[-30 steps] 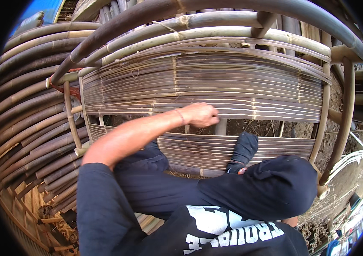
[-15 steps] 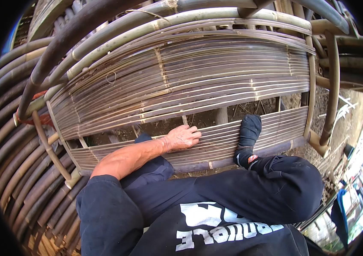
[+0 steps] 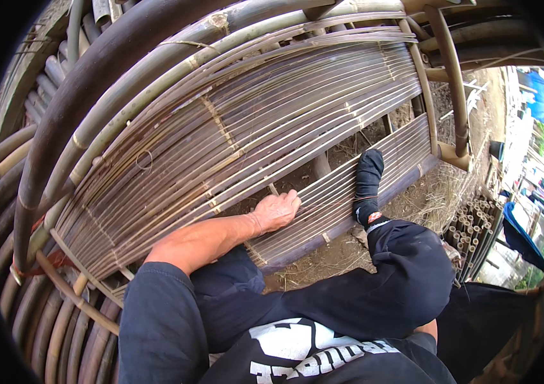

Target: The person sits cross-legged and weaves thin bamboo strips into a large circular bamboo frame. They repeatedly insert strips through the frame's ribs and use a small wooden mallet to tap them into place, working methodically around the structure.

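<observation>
The left hand (image 3: 277, 210) is held half-curled to the left of the dark-socked foot (image 3: 368, 182), at the edge of the bamboo-slat panel (image 3: 329, 210) stretched beneath that foot; whether anything is gripped cannot be told.

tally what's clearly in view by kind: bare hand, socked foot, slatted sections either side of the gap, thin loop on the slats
Bare left hand: 1
Dark-socked foot: 1
Wide slatted section plus narrow slatted section: 2
Thin loop: 1
Total: 5
</observation>
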Demonstrator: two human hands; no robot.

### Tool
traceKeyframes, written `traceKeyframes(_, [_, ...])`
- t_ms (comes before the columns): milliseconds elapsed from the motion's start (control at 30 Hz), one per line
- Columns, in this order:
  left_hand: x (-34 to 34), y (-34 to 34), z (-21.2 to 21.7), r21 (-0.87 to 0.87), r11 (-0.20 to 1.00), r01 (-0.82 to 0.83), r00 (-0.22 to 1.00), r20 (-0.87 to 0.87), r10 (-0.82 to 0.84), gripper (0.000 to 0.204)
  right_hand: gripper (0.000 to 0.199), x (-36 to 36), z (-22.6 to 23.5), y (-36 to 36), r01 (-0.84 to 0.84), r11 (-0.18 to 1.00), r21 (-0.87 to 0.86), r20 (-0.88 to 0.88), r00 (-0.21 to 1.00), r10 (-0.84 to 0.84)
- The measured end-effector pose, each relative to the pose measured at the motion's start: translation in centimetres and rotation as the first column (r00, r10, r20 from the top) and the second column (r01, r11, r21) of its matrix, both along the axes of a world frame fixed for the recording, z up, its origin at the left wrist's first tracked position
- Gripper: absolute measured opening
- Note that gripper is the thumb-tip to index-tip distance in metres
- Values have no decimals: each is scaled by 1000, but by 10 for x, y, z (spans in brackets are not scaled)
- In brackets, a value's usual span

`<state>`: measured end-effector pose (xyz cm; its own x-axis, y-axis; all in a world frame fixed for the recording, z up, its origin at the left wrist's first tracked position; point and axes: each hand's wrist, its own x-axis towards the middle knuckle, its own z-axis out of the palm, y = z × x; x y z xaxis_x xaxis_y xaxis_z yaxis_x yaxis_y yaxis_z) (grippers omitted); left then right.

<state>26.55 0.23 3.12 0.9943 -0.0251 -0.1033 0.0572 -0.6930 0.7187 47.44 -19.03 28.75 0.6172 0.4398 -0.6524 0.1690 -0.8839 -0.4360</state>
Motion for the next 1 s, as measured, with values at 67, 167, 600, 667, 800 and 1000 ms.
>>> traceKeyframes(67, [1, 1, -2, -15, 999, 44, 999, -23, -44, 12, 25, -16, 25, -36, 204, 975, -84, 158, 969, -189])
traceKeyframes(167, [4, 5, -5, 29, 990, 137, 990, 39, -138, 16, 27, -20, 5, -43, 338, 932, -133, 411, 874, -258])
traceKeyframes(600, [-16, -15, -9, -230, 950, -211, 977, -84, 197, 21, 50, -46, -170, 94, -534, 845, 16, -368, 783, 502])
traceKeyframes(667, [-20, -15, -9, -251, 941, -227, 974, -73, 215, 19, 50, -56, -179, 90, -464, 885, 23, -419, 800, 430])
traceKeyframes(800, [-7, -9, 9, -271, 957, -105, 993, 15, 113, 20, 41, -37, -142, 84, -646, 759, -83, -283, 746, 603])
traceKeyframes(1000, [11, -27, 52, -190, 805, -562, 819, -263, 509, 26, 15, 63, -49, 42, -307, 892, 332, 214, 945, 246])
